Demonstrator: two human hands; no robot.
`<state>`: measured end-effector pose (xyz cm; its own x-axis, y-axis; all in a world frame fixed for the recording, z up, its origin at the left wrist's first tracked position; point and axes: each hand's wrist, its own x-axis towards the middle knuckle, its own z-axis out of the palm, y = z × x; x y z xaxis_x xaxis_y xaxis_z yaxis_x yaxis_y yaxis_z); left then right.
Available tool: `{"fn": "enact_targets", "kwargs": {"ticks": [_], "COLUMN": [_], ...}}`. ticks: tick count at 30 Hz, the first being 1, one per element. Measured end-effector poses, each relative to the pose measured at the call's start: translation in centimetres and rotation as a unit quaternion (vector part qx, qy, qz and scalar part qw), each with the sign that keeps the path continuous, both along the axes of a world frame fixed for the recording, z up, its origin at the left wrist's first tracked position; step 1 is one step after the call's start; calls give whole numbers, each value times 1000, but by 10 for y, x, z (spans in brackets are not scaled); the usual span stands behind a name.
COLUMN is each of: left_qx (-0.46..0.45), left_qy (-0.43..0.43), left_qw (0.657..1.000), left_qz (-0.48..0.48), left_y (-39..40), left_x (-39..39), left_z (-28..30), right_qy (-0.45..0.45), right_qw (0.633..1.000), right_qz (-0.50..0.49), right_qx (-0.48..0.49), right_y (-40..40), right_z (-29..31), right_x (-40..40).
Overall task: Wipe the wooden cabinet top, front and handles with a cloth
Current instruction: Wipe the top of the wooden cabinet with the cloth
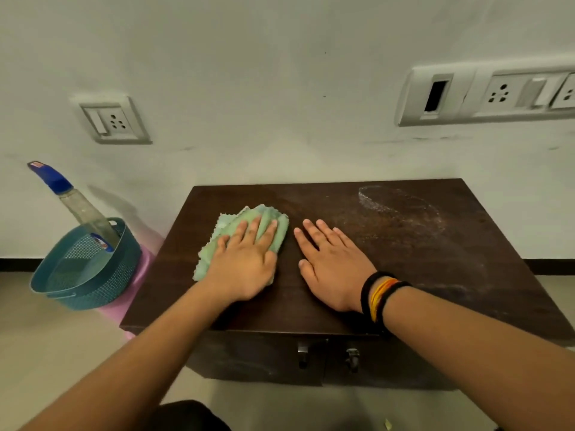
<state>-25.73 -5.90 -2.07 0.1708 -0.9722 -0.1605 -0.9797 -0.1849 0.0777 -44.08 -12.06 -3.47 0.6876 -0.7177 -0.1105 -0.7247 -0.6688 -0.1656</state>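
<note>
The left hand (245, 269) presses flat on the green cloth (236, 234), not clenched, on the cabinet top (404, 290). The right hand (333, 269) rests spread and empty just beside it. The dusty patch (401, 213) lies beyond the right hand, nearer that hand than the cloth.

Green cloth (249, 225) (crumpled) lies flat on dusty dark cabinet (389, 244).

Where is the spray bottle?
In the head view, the spray bottle stands tilted in the blue basket on the floor, left of the wooden cabinet, leaning toward the wall.
</note>
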Motion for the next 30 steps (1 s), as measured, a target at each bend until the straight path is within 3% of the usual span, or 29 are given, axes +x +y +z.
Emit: {"fn": "enact_targets", "kwargs": {"ticks": [3, 5, 9, 12, 15, 19, 22, 24, 27, 30], "left_qx": [28, -2, -34, -24, -32, -9, -10, -20, -13, -3], "left_qy": [-8, 3, -15, -5, 27, 7, -1, 19, 13, -11], "left_qw": [998, 996, 999, 997, 992, 999, 995, 989, 995, 997], "left_qz": [-54, -88, -18, -67, -123, -47, -99, -145, -95, -79], "left_y": [50, 38, -1, 46, 14, -10, 31, 7, -42, -8], "left_x": [-21, -37, -18, -31, -40, -17, -44, -56, -47, -47], "left_z": [-7, -8, -2, -12, -12, -7, -12, -11, -1, -8], "right_qy": [6, 6, 2, 5, 14, 35, 30, 22, 11, 6], "right_qw": [1000, 1000, 1000, 1000, 1000, 999, 999, 1000, 999, 1000], "right_qz": [13, 3, -2, 13, 12, 22, 18, -7, -36, -30], "right_qx": [-1, 0, -2, -3, -2, -8, -7, -10, -10, -3], "right_y": [9, 12, 7, 6, 1, -8, -8, -9, -11, -11], "right_z": [-2, -2, -1, -1, 2, 4, 2, 1, 0, -1], "right_x": [-9, -14, -21, -29, -35, -44, -48, -50, -53, -56]}}
